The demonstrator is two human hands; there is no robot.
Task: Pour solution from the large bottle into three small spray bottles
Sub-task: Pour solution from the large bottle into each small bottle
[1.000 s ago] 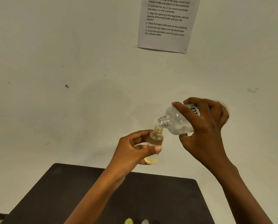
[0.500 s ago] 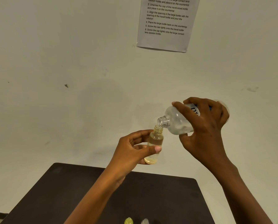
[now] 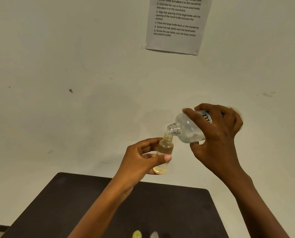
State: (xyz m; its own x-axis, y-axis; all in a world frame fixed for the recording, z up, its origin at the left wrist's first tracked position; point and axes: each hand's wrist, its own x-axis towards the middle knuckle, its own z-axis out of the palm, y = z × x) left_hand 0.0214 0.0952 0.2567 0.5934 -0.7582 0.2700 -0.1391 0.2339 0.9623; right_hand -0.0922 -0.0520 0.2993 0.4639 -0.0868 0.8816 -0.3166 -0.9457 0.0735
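My left hand (image 3: 139, 160) grips a small uncapped yellow-tinted spray bottle (image 3: 163, 152), held upright above the far edge of the table, with liquid in it. My right hand (image 3: 217, 134) grips the large clear bottle (image 3: 186, 127), tipped down to the left. Its open neck rests just over the small bottle's threaded mouth. My fingers hide most of the large bottle's label and body.
A dark table (image 3: 74, 203) lies below my arms against a pale wall. A yellow tip (image 3: 137, 234) and a clear tip (image 3: 154, 234) of two small items poke up at the frame's bottom edge. A printed instruction sheet (image 3: 175, 24) hangs on the wall above.
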